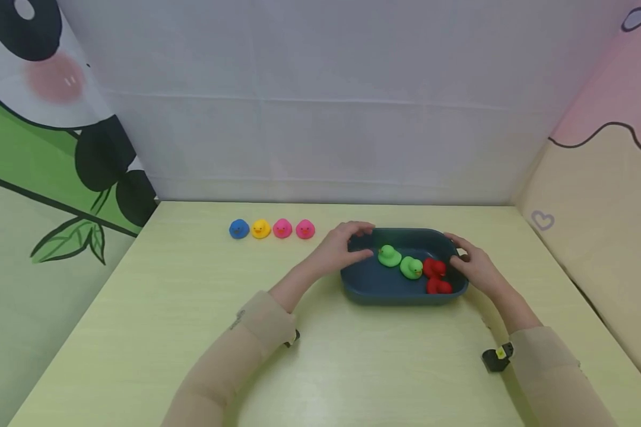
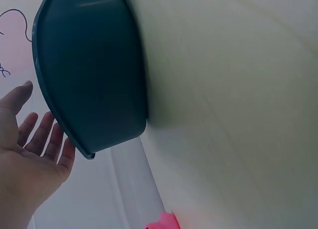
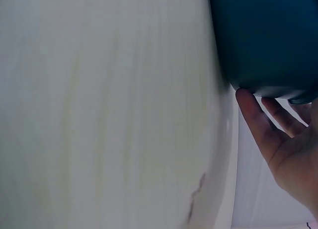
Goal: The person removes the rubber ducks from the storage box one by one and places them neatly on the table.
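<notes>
In the head view a dark teal plastic tub (image 1: 384, 296) stands on the table with two green rubber ducks (image 1: 389, 255) and two red rubber ducks (image 1: 439, 287) inside. My left hand (image 1: 344, 249) is at its left end, thumb over the inside; in the left wrist view its fingers (image 2: 40, 139) lie relaxed by the rim, and the thumb stands off. At the right end, my right hand (image 1: 478, 267) holds the wall, thumb on the inner side and fingers outside. The right wrist view shows those fingers (image 3: 258, 122) against the outer wall, thumb hidden.
Left of the tub, a row of rubber ducks sits near the table's back edge: one blue (image 1: 239, 229), one yellow (image 1: 260, 229) and two pink (image 1: 282, 228). A pale cloth wall (image 1: 320, 142) rises behind the table (image 1: 352, 367), with printed panels on both sides.
</notes>
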The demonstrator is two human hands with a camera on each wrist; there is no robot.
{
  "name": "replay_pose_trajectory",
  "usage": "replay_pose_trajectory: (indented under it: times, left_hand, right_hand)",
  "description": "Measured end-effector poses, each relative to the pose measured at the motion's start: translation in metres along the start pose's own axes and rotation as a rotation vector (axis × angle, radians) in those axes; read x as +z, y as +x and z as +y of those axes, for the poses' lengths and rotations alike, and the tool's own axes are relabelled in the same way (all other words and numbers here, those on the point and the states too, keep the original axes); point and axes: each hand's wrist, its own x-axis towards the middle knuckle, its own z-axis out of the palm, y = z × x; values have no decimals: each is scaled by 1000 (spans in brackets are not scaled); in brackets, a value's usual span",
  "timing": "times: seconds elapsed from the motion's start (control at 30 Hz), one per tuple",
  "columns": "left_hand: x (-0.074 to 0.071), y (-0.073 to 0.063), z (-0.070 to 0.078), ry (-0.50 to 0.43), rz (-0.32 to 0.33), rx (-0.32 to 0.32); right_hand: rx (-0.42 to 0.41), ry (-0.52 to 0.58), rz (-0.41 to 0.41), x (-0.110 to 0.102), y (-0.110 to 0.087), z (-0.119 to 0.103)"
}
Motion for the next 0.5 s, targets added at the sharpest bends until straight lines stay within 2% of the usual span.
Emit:
replay_pose_trajectory:
  times: [0.17, 0.5]
  left_hand:
    - [5, 6, -2, 26, -83, 18]
    - [13, 18, 0, 194, -199, 44]
  right_hand:
    - [-1, 11, -3, 0, 1, 2]
    - [-5, 20, -11, -3, 2, 5]
